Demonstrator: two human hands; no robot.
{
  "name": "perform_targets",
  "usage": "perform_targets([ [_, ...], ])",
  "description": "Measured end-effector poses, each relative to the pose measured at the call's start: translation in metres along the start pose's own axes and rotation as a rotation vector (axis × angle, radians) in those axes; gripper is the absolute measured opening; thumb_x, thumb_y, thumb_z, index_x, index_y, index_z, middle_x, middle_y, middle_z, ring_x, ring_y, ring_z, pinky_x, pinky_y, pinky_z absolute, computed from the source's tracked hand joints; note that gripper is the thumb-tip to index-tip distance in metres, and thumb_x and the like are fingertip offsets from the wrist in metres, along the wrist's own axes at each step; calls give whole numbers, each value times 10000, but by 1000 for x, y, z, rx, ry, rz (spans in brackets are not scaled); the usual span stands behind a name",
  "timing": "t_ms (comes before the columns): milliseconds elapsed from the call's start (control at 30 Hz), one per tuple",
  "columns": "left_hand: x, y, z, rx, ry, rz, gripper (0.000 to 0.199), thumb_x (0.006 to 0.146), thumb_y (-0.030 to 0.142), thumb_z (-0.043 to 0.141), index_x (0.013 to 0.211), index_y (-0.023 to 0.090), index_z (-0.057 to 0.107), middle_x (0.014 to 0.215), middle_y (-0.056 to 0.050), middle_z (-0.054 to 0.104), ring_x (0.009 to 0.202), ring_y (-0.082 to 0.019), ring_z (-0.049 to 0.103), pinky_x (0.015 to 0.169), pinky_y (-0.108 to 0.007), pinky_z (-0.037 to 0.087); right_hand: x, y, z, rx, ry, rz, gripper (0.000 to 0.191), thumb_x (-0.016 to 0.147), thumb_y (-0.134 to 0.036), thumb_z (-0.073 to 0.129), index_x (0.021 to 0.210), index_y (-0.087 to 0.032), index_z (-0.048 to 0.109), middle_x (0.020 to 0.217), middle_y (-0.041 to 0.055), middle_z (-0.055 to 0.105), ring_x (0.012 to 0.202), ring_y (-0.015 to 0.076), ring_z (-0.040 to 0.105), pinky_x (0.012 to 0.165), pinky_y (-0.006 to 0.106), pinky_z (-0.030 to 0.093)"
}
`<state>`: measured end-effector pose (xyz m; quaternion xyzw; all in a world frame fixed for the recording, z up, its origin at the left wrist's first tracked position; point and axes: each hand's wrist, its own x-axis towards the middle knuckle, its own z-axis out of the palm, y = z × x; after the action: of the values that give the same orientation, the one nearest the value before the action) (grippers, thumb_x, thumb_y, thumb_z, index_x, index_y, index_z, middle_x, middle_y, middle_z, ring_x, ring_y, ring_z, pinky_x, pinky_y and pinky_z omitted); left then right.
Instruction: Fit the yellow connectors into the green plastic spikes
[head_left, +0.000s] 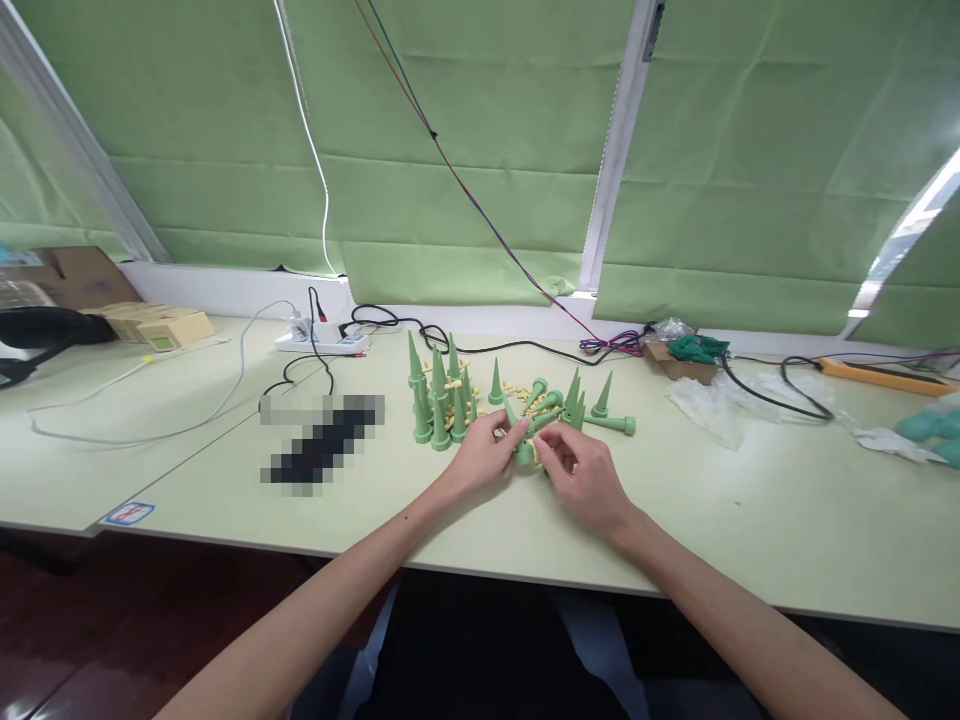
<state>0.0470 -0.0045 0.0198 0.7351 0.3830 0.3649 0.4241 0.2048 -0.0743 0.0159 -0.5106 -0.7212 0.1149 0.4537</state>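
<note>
My left hand (486,452) is closed around a green plastic cone-shaped spike (524,453), its wide collar end tilted down toward me. The fingertips of my right hand (589,478) are pinched together at the collar of that spike. Whatever they hold, if anything, is hidden or too small to name. Left of my hands stands a cluster of upright green spikes (440,400), several with small yellow pegs in their sides. Just behind my hands, loose yellow pegs (516,391) lie scattered among more spikes, some standing and some on their sides, such as one lying spike (616,425).
At the back left are a white power strip (322,338), looping cables and pale yellow boxes (174,328). To the right, a small cardboard box (681,362), clear plastic bags (709,408) and an orange bar (874,378) lie on the table. The table's front edge (487,572) runs below my forearms.
</note>
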Motion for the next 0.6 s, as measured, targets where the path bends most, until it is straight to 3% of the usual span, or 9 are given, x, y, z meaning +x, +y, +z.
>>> perform_targets([
  [233, -3, 4, 3, -133, -97, -66, 442, 857, 620, 505, 749, 197, 437, 385, 64, 447, 322, -83, 370, 364, -203, 245, 2, 4, 0, 211, 111, 49, 206, 946, -383, 498, 942, -190, 571, 824, 43, 669, 635, 139, 615, 569, 242, 497],
  [600, -1, 1, 3, -196, -86, -87, 456, 855, 628, 507, 733, 199, 411, 371, 65, 450, 294, -72, 343, 334, -189, 237, 3, 6, 0, 224, 73, 16, 160, 948, -337, 504, 939, -200, 586, 827, 36, 656, 595, 127, 578, 527, 243, 467],
])
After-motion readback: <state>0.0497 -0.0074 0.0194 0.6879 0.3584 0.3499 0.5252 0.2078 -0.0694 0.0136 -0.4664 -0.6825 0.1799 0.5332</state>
